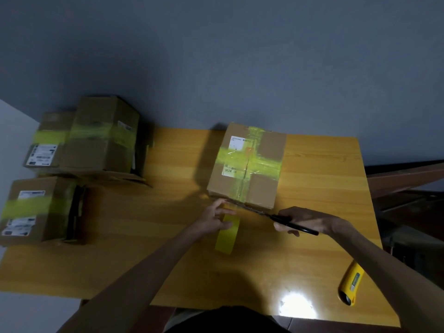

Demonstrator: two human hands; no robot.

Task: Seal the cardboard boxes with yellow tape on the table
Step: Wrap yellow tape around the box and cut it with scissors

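Observation:
A cardboard box [266, 188] stands on the wooden table [156, 236], with a cross of yellow tape over its top. My left hand [213, 218] grips the yellow tape roll [227, 236] just in front of the box's near edge. My right hand [302, 219] holds black scissors [288, 221], their blades reaching left along the box's near bottom edge, toward the strip between roll and box. Whether the blades touch the tape is unclear.
Three taped cardboard boxes stand at the table's left: a tall one [103, 135], a small one [48, 140] behind it and one [36, 210] nearer me. A yellow utility knife [350, 282] lies near the right front edge. A bright light reflection [296, 304] shines at the front.

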